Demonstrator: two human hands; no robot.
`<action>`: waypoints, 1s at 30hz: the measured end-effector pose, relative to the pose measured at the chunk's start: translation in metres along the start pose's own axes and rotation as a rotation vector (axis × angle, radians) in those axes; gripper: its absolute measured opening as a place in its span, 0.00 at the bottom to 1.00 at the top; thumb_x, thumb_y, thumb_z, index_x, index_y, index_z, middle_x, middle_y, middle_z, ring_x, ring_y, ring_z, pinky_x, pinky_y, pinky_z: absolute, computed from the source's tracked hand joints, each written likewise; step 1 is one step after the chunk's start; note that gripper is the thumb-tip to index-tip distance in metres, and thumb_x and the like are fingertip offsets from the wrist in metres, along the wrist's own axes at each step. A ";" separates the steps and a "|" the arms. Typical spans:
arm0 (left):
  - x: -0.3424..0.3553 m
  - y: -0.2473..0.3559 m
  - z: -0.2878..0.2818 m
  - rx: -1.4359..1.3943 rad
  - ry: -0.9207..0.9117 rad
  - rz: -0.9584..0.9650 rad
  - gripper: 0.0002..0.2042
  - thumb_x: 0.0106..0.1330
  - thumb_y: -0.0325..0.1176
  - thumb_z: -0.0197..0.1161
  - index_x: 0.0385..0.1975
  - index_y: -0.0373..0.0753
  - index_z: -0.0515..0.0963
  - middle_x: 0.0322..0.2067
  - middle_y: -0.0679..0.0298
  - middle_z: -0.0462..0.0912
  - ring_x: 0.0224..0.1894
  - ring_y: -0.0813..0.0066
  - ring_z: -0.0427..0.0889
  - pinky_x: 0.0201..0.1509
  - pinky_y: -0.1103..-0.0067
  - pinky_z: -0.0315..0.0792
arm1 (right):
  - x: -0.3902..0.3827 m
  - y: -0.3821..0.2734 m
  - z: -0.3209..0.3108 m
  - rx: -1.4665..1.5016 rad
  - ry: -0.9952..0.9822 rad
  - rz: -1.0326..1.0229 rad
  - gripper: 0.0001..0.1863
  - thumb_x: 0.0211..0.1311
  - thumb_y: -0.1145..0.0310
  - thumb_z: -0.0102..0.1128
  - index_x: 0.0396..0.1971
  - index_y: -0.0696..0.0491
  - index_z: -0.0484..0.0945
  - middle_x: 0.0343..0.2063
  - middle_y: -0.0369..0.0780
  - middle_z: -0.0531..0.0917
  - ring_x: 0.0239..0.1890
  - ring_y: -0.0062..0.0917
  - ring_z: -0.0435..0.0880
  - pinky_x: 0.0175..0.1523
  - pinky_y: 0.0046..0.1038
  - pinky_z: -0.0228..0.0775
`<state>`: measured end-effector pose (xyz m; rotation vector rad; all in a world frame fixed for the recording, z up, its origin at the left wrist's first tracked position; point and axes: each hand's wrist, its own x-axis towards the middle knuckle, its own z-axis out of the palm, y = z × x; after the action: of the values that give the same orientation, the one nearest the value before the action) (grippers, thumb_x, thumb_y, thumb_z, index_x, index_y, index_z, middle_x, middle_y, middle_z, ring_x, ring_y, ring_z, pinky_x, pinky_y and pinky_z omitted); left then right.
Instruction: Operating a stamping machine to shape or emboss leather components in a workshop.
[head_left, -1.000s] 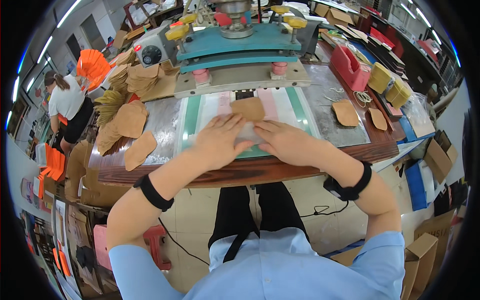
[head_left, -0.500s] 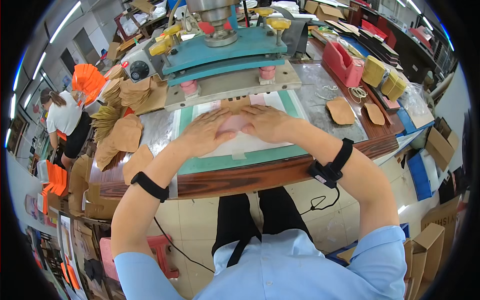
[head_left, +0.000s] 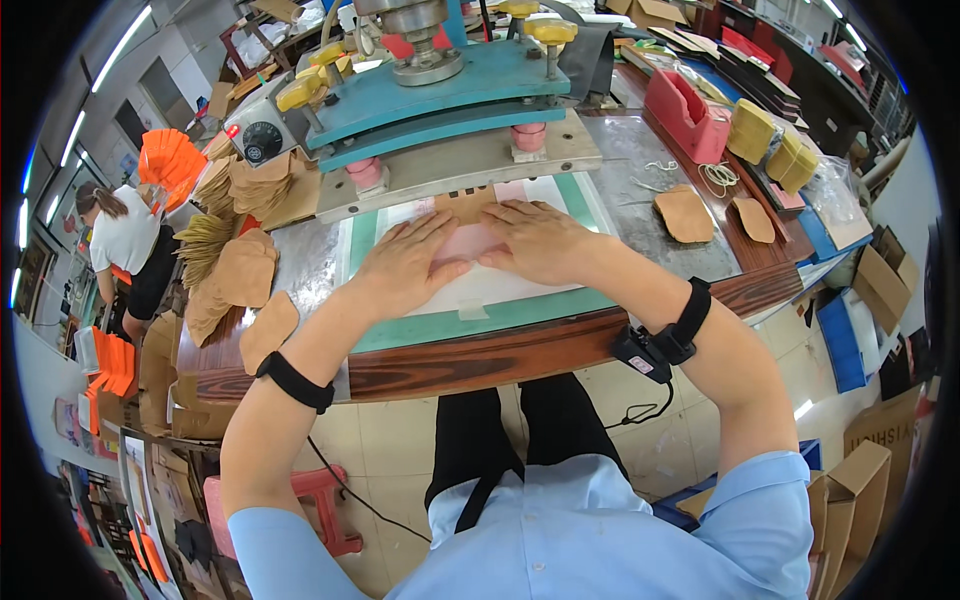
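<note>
A tan, rounded, leather-like piece (head_left: 461, 208) has been shifted up to the dark marks (head_left: 469, 191), upper centre of the frame.
Below the teal metal press (head_left: 440, 108), it is flanked by flat left (head_left: 408, 259) and right hands (head_left: 537, 243), nothing clenched; closer alignment is suggested.

The tan piece (head_left: 460, 206) looks like leather, matt and rather smooth, and the white sheet (head_left: 500, 287) near it seems to be of smooth paper or film. The teal plate (head_left: 430, 105) is of metal with smooth paint, while the grey bar (head_left: 450, 174) below it is bare metal with a dull shine. The table edge (head_left: 500, 355) shows glossy wood grain, and the pink holder (head_left: 685, 118) looks like smooth plastic.
</note>
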<state>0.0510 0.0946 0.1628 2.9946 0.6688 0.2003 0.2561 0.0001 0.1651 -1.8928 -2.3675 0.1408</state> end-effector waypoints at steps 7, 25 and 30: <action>0.000 -0.002 -0.002 -0.061 -0.008 0.026 0.35 0.64 0.57 0.47 0.61 0.32 0.59 0.63 0.48 0.58 0.67 0.57 0.54 0.68 0.68 0.48 | -0.005 0.001 0.000 -0.043 0.077 -0.027 0.32 0.64 0.49 0.42 0.56 0.62 0.65 0.59 0.47 0.67 0.62 0.37 0.61 0.66 0.34 0.49; 0.001 -0.006 0.002 -0.091 0.022 0.034 0.33 0.65 0.56 0.47 0.60 0.33 0.61 0.61 0.48 0.60 0.65 0.56 0.56 0.67 0.67 0.50 | 0.002 0.006 0.016 -0.063 0.332 -0.089 0.21 0.61 0.57 0.51 0.45 0.60 0.74 0.46 0.44 0.76 0.52 0.35 0.72 0.58 0.34 0.60; -0.003 0.002 -0.003 0.024 0.071 0.010 0.28 0.66 0.51 0.48 0.57 0.35 0.66 0.58 0.50 0.65 0.62 0.55 0.61 0.64 0.67 0.54 | 0.006 0.007 0.007 -0.061 0.233 -0.069 0.20 0.60 0.58 0.51 0.44 0.59 0.75 0.46 0.43 0.77 0.51 0.36 0.73 0.58 0.32 0.61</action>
<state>0.0483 0.0918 0.1657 3.0266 0.6673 0.3032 0.2602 0.0070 0.1569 -1.7415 -2.2993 -0.1517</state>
